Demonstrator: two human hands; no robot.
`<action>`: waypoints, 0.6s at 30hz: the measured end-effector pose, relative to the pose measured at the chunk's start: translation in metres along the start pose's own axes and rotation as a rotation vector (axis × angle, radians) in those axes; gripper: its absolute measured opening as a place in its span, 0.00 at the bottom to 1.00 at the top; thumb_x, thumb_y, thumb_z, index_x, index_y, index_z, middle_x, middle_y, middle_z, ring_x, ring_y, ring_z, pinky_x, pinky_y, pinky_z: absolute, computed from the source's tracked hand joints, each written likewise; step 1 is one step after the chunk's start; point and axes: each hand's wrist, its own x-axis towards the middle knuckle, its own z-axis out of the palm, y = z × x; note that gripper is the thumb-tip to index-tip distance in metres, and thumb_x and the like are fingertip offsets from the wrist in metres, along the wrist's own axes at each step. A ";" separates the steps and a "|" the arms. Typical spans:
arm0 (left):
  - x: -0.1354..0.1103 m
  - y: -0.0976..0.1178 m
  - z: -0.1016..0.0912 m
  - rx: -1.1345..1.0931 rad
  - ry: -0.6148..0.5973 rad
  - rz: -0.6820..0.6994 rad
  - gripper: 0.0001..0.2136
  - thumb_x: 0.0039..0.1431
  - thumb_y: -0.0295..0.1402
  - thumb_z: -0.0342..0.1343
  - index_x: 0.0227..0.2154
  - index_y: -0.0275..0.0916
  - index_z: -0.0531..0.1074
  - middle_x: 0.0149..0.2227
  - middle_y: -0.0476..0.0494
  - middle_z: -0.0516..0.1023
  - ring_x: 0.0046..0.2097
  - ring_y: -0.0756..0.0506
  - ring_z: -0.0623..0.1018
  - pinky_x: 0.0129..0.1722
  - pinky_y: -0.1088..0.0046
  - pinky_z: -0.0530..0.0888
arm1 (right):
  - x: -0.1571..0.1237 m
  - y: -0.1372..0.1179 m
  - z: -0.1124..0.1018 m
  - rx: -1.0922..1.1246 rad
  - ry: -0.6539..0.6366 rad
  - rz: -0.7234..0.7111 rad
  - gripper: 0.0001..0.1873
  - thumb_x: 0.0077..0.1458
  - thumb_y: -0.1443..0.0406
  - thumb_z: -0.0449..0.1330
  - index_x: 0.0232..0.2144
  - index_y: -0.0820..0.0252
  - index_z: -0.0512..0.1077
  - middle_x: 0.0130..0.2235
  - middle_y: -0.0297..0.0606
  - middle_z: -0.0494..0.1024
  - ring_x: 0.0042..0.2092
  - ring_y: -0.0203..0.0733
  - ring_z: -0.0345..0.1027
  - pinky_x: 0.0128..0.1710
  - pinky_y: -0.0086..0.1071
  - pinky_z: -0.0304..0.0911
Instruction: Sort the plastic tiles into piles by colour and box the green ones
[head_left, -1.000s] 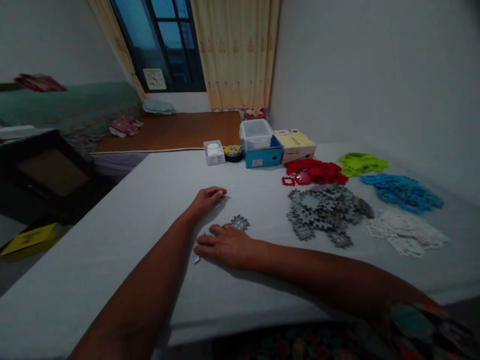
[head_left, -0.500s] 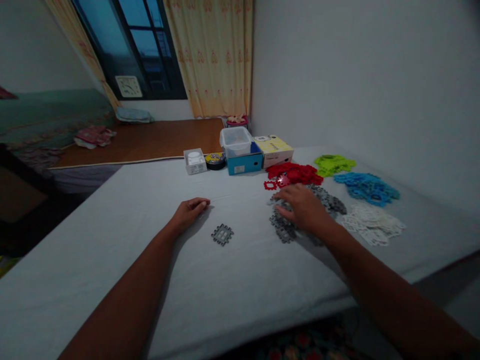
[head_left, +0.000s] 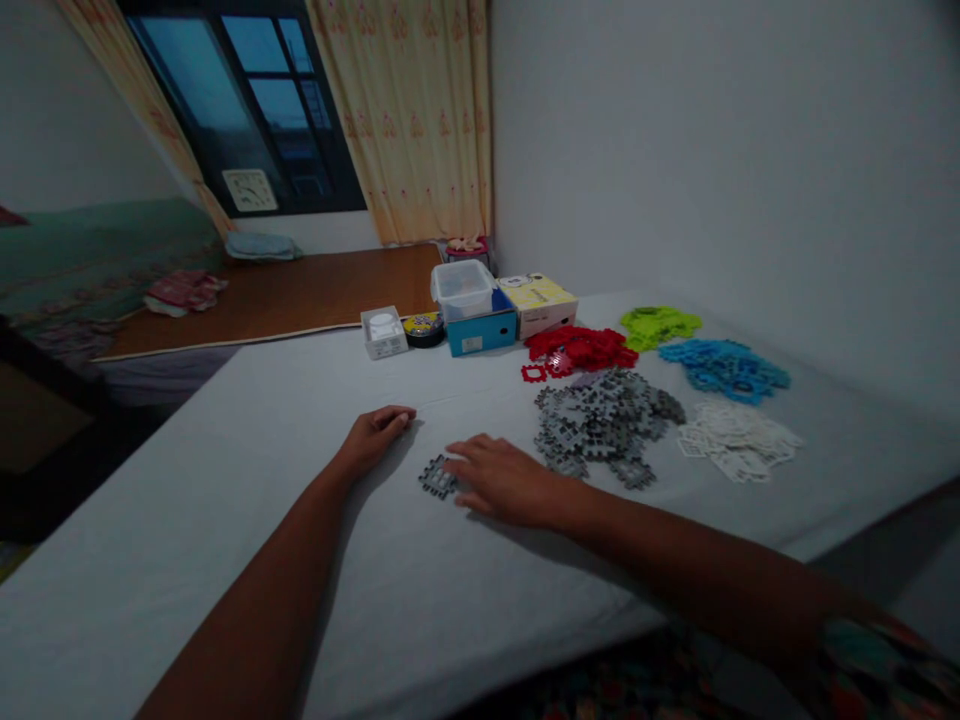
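Note:
My right hand [head_left: 501, 482] lies palm down on the white table [head_left: 225, 520]. Its fingers are stretched out, and the fingertips touch a small grey notched square piece [head_left: 436, 477]. I cannot see whether anything lies under the palm. My left hand [head_left: 375, 433] rests on the table just left of and behind that piece, with its fingers loosely curled and nothing visible in them. A heap of grey pieces [head_left: 604, 425] lies a short way to the right of my right hand.
Beyond the grey heap are piles of red [head_left: 581, 348], green [head_left: 658, 325], blue [head_left: 724, 365] and white [head_left: 739, 438] pieces near the wall. At the table's far edge stand a blue box with a clear tub [head_left: 472, 310], a yellow box [head_left: 538, 300] and a small white box [head_left: 383, 332].
My right hand went from beside the single grey piece to the grey heap, then came back to the piece. The left hand stayed put. The view swung slightly right.

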 end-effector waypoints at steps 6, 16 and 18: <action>0.003 0.000 -0.006 0.063 -0.031 0.030 0.26 0.49 0.55 0.55 0.38 0.37 0.79 0.38 0.40 0.82 0.40 0.39 0.79 0.44 0.62 0.75 | 0.027 -0.017 0.035 -0.099 0.029 -0.078 0.16 0.61 0.54 0.52 0.48 0.51 0.69 0.55 0.38 0.69 0.52 0.49 0.60 0.45 0.38 0.61; 0.005 -0.001 -0.008 0.092 -0.037 0.015 0.26 0.48 0.55 0.55 0.38 0.37 0.79 0.41 0.39 0.82 0.44 0.38 0.79 0.45 0.64 0.75 | -0.016 0.022 0.009 0.166 -0.017 0.116 0.24 0.50 0.68 0.59 0.52 0.54 0.68 0.48 0.38 0.74 0.48 0.45 0.59 0.44 0.37 0.57; 0.005 0.000 -0.008 0.103 -0.035 0.006 0.26 0.49 0.55 0.55 0.38 0.38 0.79 0.41 0.39 0.82 0.45 0.38 0.79 0.46 0.64 0.74 | -0.032 0.027 -0.006 0.132 0.051 0.121 0.24 0.51 0.69 0.60 0.52 0.55 0.68 0.49 0.40 0.73 0.49 0.46 0.59 0.45 0.38 0.56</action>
